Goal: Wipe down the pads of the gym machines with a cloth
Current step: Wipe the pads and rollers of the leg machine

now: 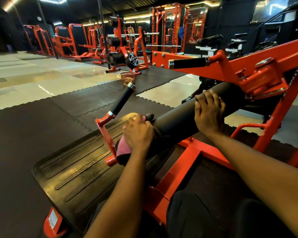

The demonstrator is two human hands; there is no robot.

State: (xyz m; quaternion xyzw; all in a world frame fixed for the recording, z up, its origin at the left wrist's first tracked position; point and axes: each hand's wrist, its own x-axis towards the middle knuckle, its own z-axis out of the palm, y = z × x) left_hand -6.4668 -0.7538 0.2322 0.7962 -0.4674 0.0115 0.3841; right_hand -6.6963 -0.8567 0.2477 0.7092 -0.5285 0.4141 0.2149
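Observation:
A long black roller pad [182, 120] lies across the red machine frame in the middle of the head view. My left hand [138, 133] is closed on a pink and dark cloth [123, 148] and presses it against the near left end of the pad. Part of the cloth hangs below my palm, and a dark bit sticks out above my fingers. My right hand [209, 111] rests flat on top of the pad further along, fingers spread, holding nothing.
A black-grip handle [121, 100] on a red bracket stands just left of the cloth. A ribbed black footplate [76, 172] lies below left. The red frame arm [258, 66] and second handle [187, 63] cross above. A mesh bin [127, 79] and weight rack [119, 48] stand beyond.

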